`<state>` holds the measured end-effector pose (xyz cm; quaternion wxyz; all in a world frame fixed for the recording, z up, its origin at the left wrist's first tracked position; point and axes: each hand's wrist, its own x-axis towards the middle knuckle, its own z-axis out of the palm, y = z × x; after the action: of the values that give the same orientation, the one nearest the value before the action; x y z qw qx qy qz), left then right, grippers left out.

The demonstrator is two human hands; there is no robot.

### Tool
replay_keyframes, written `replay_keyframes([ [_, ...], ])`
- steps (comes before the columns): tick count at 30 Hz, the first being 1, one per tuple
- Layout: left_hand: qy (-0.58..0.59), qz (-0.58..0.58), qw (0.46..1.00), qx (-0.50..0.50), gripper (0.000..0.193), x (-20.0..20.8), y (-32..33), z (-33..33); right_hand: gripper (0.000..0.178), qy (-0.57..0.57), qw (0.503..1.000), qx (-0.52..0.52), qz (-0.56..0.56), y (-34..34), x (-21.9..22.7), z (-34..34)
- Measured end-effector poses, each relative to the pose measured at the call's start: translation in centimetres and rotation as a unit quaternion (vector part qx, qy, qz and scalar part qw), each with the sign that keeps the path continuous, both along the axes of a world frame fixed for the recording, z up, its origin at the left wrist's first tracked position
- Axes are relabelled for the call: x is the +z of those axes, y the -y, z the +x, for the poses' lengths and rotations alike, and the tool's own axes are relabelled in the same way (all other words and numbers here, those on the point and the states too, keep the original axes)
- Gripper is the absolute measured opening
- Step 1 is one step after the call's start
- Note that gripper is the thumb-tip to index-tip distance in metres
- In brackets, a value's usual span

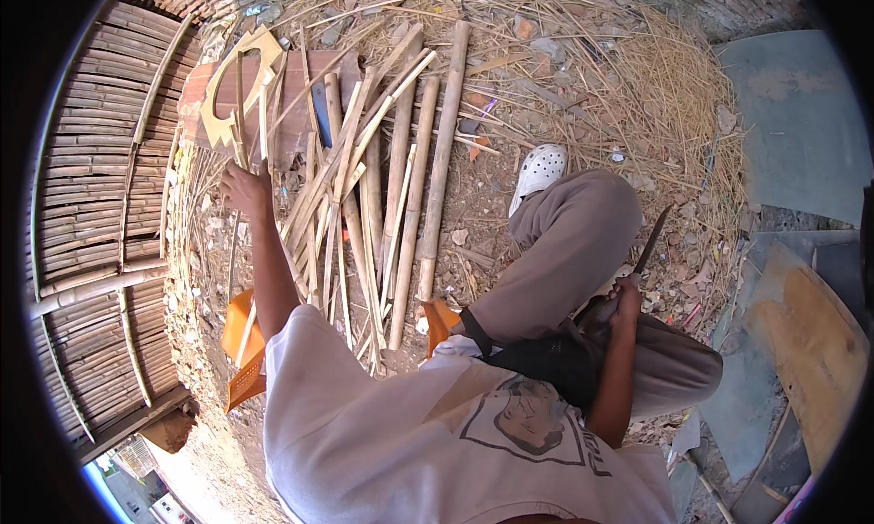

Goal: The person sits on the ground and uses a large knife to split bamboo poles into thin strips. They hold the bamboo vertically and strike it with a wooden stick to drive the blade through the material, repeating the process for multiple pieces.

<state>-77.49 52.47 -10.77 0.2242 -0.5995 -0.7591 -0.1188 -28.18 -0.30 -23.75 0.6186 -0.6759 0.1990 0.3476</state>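
Remotely, I observe a white short-sleeved T-shirt [382,433] bearing a dark framed print [530,417], grey-brown trousers [583,242], and a white clog [544,167] with round perforations.

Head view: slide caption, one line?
Left hand at slender pale bamboo strips, right hand gripping a long dark-bladed knife.

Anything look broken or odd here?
Yes: the yellow board beyond the left hand, over the brown sheet. A big, uneven hole in its middle makes it look like a damaged offcut.
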Motion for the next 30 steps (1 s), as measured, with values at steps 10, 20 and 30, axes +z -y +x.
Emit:
replay_keyframes([
  [10,0.259,-0.319,0.875,-0.255,0.044,-28.2,20.5,12.3,0.007,0.012,0.999,0.037,-0.038,-0.1,0.1,-0.2],
  [20,0.224,-0.386,0.888,-0.112,0.045,-27.5,18.3,14.0,0.011,0.007,1.000,-0.002,-0.025,1.3,-1.4,-0.1],
  [30,0.274,-0.307,0.887,-0.208,0.052,-19.6,18.7,15.0,0.005,0.006,1.000,0.006,0.010,1.8,-1.3,-0.1],
])
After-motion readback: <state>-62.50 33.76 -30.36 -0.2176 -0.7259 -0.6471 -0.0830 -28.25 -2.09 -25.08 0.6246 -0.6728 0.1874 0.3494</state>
